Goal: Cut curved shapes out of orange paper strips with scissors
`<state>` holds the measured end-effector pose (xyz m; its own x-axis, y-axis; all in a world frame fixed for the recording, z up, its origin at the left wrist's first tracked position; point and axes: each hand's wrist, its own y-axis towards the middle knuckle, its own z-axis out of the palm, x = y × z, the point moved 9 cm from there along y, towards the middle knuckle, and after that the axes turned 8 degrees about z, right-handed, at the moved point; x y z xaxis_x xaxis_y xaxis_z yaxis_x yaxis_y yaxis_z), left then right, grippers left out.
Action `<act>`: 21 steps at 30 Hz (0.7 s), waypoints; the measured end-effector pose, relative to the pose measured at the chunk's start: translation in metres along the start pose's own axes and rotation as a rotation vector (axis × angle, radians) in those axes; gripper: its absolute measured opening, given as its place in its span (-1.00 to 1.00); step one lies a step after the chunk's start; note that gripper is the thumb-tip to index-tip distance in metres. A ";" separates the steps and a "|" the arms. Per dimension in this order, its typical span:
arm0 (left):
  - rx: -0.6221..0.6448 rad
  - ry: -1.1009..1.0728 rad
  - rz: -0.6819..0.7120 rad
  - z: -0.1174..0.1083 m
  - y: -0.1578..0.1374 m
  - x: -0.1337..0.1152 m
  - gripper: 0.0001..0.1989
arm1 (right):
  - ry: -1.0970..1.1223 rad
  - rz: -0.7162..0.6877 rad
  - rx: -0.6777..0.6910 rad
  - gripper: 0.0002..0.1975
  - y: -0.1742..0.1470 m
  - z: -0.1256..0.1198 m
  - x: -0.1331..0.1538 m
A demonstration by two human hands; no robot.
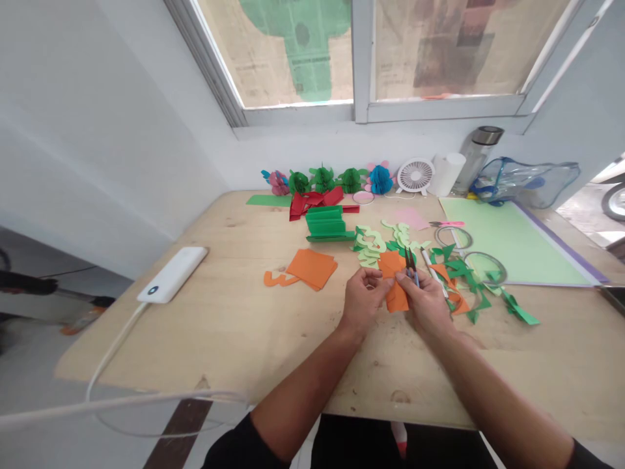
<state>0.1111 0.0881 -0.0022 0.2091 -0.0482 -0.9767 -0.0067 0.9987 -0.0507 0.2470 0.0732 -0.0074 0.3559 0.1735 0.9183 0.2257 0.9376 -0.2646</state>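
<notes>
L hand point(360, 297) on orng paper point(398, 301), R hand point(428, 301) too, w/ scissors point(411, 262)

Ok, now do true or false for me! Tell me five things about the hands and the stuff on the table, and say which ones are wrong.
1. The left hand and the right hand are both on an orange paper piece. True.

2. The scissors are in the left hand. False: they are in the right hand.

3. The little fan at the back is white. True.

4. The folded green paper is on the right of the hands. False: it lies farther back, to their left.

5. A blue paper ball is on the left side of the fan. True.

6. The fanned orange sheets lie on top of the red paper. False: they are apart, with the orange ones nearer the person.
</notes>
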 end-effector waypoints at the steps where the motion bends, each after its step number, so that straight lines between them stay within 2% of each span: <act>1: 0.035 -0.014 -0.029 0.003 0.000 0.001 -0.63 | 0.008 0.002 0.000 -0.65 0.000 0.000 0.001; 5: 0.111 -0.088 -0.098 0.012 0.001 0.002 -0.56 | 0.027 0.014 0.002 -0.63 -0.001 0.001 0.002; 13: 0.186 -0.128 -0.124 0.018 0.002 0.004 -0.48 | 0.034 0.062 0.033 -0.67 -0.002 0.005 -0.001; 21: 0.152 -0.152 -0.124 0.010 0.003 0.009 -0.49 | 0.006 0.096 0.083 -0.69 -0.002 0.009 -0.008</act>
<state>0.1227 0.0905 -0.0088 0.3443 -0.1794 -0.9216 0.1735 0.9768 -0.1253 0.2357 0.0723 -0.0119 0.3774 0.2618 0.8883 0.1145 0.9387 -0.3253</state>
